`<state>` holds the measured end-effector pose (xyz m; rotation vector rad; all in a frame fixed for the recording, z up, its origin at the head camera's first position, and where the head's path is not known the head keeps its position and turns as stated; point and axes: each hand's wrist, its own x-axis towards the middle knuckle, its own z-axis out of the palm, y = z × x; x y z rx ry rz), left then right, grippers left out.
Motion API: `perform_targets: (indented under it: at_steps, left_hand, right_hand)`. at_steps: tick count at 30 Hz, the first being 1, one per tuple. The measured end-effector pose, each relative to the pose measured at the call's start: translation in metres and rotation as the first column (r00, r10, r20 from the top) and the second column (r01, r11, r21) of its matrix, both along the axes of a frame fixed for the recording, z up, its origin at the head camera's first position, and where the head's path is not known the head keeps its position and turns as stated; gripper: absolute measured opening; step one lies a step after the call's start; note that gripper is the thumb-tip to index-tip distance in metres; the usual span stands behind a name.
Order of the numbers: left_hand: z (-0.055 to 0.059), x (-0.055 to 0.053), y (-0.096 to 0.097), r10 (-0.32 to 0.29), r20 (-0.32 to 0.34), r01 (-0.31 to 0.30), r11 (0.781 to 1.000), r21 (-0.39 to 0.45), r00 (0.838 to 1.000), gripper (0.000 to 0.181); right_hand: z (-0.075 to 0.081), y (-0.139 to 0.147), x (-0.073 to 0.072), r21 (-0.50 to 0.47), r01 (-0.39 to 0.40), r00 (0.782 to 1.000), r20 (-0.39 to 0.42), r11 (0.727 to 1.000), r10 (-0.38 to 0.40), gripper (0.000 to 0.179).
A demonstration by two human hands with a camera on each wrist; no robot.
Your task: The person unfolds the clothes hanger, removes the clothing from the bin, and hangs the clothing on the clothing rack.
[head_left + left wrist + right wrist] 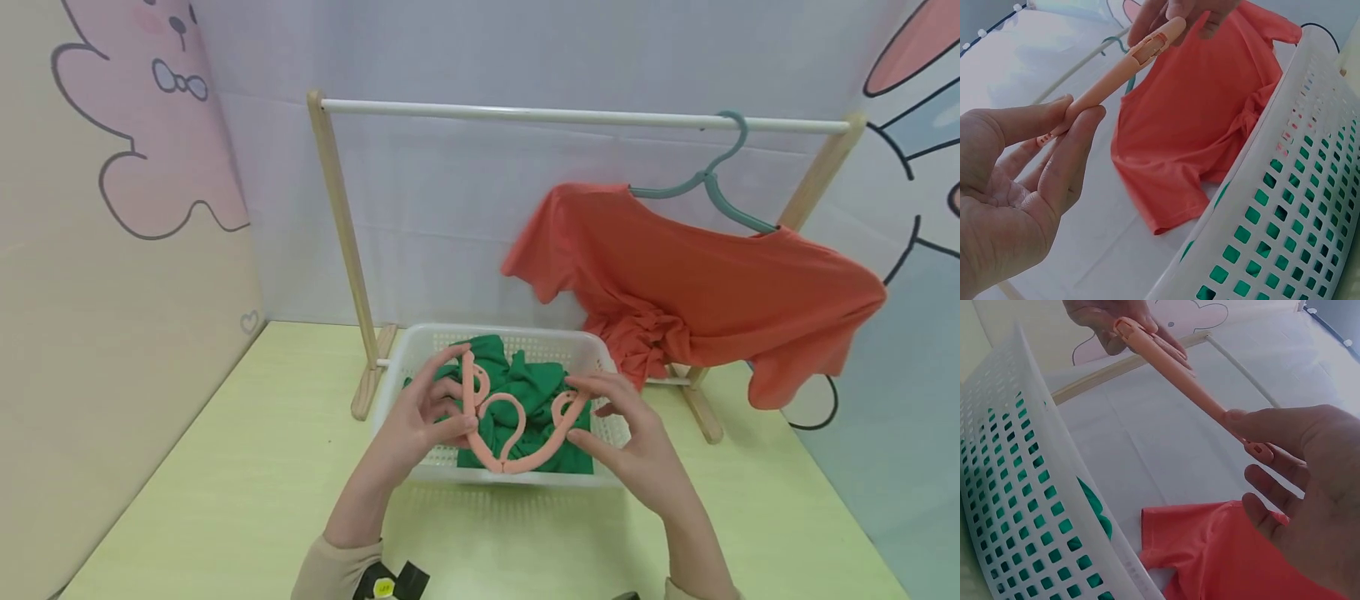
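A peach-coloured folding clothes hanger (519, 465) is held between both hands over the basket. Its middle joint is lowest, both arms slant upward, and the hook curls up between them. My left hand (420, 421) pinches the left arm between thumb and fingers. On the other side, my right hand (630, 437) pinches the right arm near its end. In the left wrist view the hanger (1107, 81) appears edge-on, with a slot near its joint. Green cloth (536, 387) lies crumpled in the white basket (397, 375) behind the hanger.
A rack with a white rail (510, 112) and wooden posts (341, 208) stands behind the basket. From its right side a red T-shirt (697, 275) hangs on a teal hanger (723, 196). All stand on a pale yellow-green table (225, 467) before a white curtain (450, 50).
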<state>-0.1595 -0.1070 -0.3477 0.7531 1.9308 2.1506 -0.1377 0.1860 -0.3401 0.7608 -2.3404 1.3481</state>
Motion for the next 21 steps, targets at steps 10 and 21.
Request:
perform_targets:
  at_steps: [10, 21]
  left_hand:
    - [0.003, 0.002, 0.0, 0.143, 0.07, -0.151, 0.982, 0.117, 0.987, 0.081]
    - [0.003, 0.005, -0.006, 0.361, 0.062, -0.366, 0.91, 0.197, 0.931, 0.029]
  right_hand:
    - [0.0, 0.001, 0.007, 0.077, 0.121, 0.985, -0.131, 0.99, -0.11, 0.058]
    - [0.001, 0.002, 0.013, -0.016, 0.292, 0.933, -0.217, 0.956, -0.289, 0.057]
